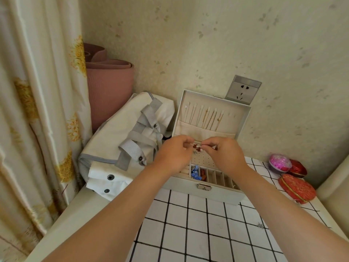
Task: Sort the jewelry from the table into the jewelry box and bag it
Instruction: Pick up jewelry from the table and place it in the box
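An open white jewelry box [204,193] stands on the checked tablecloth, its lid upright with several thin chains [207,118] hanging inside. Its front compartments hold blue and red pieces [196,173]. Above the box's perforated earring panel, my left hand [173,154] and my right hand [224,152] both pinch a small red-and-white beaded piece [197,146] between their fingertips. A white canvas bag [122,148] with grey straps lies to the left of the box, touching it.
A small silvery item [260,225] lies on the checked cloth [188,224] at the right. Two red heart-shaped tins [296,188] and a pink round case [279,163] sit at the right edge. A rolled pink mat [109,86] and a curtain [37,110] stand to the left.
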A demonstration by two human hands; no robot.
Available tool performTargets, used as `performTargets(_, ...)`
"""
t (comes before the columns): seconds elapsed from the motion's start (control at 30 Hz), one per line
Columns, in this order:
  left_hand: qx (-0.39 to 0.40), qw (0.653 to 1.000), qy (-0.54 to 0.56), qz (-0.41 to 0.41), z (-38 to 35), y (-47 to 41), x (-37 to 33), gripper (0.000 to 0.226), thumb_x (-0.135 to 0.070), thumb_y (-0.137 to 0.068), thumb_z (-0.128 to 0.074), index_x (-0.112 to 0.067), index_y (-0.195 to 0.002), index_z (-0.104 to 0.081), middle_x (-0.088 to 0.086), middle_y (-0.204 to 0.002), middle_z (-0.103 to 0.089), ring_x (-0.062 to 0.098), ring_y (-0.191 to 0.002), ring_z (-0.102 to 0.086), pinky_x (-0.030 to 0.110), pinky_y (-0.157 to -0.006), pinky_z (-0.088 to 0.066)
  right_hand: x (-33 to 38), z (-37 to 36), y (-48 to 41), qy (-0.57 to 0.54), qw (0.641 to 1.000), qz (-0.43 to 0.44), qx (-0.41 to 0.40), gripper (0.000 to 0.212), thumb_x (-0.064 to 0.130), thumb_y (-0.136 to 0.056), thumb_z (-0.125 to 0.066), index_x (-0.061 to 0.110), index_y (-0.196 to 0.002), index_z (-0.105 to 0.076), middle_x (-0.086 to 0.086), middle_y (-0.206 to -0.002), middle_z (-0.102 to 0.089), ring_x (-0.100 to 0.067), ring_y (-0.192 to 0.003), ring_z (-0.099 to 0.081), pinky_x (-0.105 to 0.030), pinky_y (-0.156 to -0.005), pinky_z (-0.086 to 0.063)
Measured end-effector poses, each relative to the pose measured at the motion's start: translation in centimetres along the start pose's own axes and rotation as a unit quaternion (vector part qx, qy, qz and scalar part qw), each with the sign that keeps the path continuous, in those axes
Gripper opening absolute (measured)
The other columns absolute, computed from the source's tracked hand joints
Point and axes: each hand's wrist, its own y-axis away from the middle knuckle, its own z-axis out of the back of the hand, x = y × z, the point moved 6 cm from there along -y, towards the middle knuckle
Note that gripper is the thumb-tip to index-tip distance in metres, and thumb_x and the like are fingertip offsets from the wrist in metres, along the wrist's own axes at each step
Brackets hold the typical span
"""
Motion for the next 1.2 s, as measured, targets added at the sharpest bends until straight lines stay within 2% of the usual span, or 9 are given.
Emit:
performTargets(0.17, 0.031, 0.978, -0.188, -0.087, -0.9, 0.5, 0.1, 0.035, -0.028, -0.096, -0.055, -0.028, -0.130, -0.062, -0.004, -0.131, -0.060, 0.014, -0.124, -0.050, 0.037, -0.105, -0.042, -1.0, -1.7, 0.6, 0.067, 0.998, -0.008, 0.014, 0.012, 0.030, -0.092, -0.069, 0.032, -0.098, -0.078, 0.011, -0.096, -0.066, -0.010, -0.086, -0.058, -0.031, -0.071, -0.051)
performTargets(0.27, 0.058, 0.954, -0.265, -0.127, -1.6, 0.4, 0.3, 0.038, -0.032, -0.094, -0.054, -0.027, -0.132, -0.060, -0.003, -0.134, -0.059, 0.018, -0.126, -0.047, 0.040, -0.107, -0.038, -0.9, -2.0, 0.7, 0.074, 0.997, 0.010, 0.001, 0.012, 0.027, -0.091, -0.069, 0.028, -0.097, -0.079, 0.007, -0.096, -0.067, -0.013, -0.083, -0.060, -0.034, -0.070, -0.053)
performTargets(0.37, 0.071, 0.935, -0.311, -0.154, -2.0, 0.3, 0.5, 0.040, -0.035, -0.094, -0.053, -0.027, -0.133, -0.059, -0.005, -0.135, -0.057, 0.017, -0.125, -0.045, 0.038, -0.107, -0.034, -0.8, -2.2, 0.6, 0.087, 0.996, 0.030, -0.014, 0.011, 0.027, -0.091, -0.070, 0.026, -0.096, -0.079, 0.006, -0.095, -0.066, -0.014, -0.080, -0.060, -0.034, -0.066, -0.053)
performTargets(0.53, 0.081, 0.927, -0.325, -0.170, -2.3, 0.3, 0.7, 0.045, -0.040, -0.095, -0.052, -0.025, -0.137, -0.053, -0.004, -0.136, -0.054, 0.018, -0.128, -0.041, 0.036, -0.108, -0.032, -0.8, -2.4, 0.9, 0.073, 0.995, 0.066, -0.009, 0.008, 0.024, -0.087, -0.075, 0.025, -0.092, -0.080, 0.009, -0.091, -0.067, -0.012, -0.076, -0.062, -0.027, -0.061, -0.049)
performTargets(0.7, 0.087, 0.927, -0.325, -0.167, -2.7, 0.3, 1.0, 0.048, -0.047, -0.097, -0.047, -0.025, -0.139, -0.051, -0.004, -0.137, -0.053, 0.017, -0.129, -0.040, 0.039, -0.107, -0.033, -1.4, -2.0, 1.5, 0.035, 0.997, 0.065, 0.013, 0.015, 0.023, -0.087, -0.071, 0.027, -0.099, -0.079, 0.012, -0.098, -0.066, -0.003, -0.080, -0.058, -0.025, -0.067, -0.050)
performTargets(0.8, 0.092, 0.926, -0.326, -0.166, -3.0, 0.3, 1.0, 0.046, -0.047, -0.096, -0.046, -0.024, -0.135, -0.054, -0.004, -0.133, -0.055, 0.018, -0.125, -0.042, 0.041, -0.104, -0.039, -1.2, -2.0, 1.3, 0.025, 0.999, 0.038, 0.022, 0.016, 0.030, -0.089, -0.068, 0.028, -0.101, -0.077, 0.012, -0.099, -0.065, -0.006, -0.085, -0.060, -0.030, -0.074, -0.053)
performTargets(0.9, 0.098, 0.926, -0.326, -0.162, -3.1, 0.4, 1.0, 0.046, -0.047, -0.096, -0.045, -0.025, -0.136, -0.053, -0.004, -0.132, -0.054, 0.018, -0.124, -0.041, 0.041, -0.103, -0.040, -1.2, -2.5, 0.8, 0.060, 0.998, 0.001, 0.033, 0.016, 0.040, -0.089, -0.066, 0.032, -0.099, -0.076, 0.011, -0.096, -0.063, -0.009, -0.084, -0.060, -0.034, -0.074, -0.054)
performTargets(1.03, 0.095, 0.928, -0.321, -0.162, -3.0, 0.3, 1.1, 0.045, -0.047, -0.096, -0.048, -0.024, -0.134, -0.054, -0.004, -0.132, -0.055, 0.017, -0.123, -0.042, 0.040, -0.103, -0.040, -1.4, -3.1, 0.5, 0.069, 0.996, -0.031, 0.049, 0.013, 0.037, -0.089, -0.064, 0.034, -0.095, -0.076, 0.010, -0.096, -0.064, -0.011, -0.086, -0.060, -0.035, -0.074, -0.054)
performTargets(1.2, 0.073, 0.931, -0.305, -0.185, -3.1, -0.1, 0.9, 0.058, -0.046, -0.095, -0.051, -0.022, -0.146, -0.040, -0.005, -0.148, -0.043, 0.016, -0.136, -0.033, 0.037, -0.111, -0.031, -2.2, -3.0, 0.4, 0.019, 0.995, -0.073, 0.058, 0.013, 0.039, -0.088, -0.068, 0.033, -0.099, -0.073, 0.014, -0.091, -0.067, -0.006, -0.084, -0.061, -0.028, -0.071, -0.051)
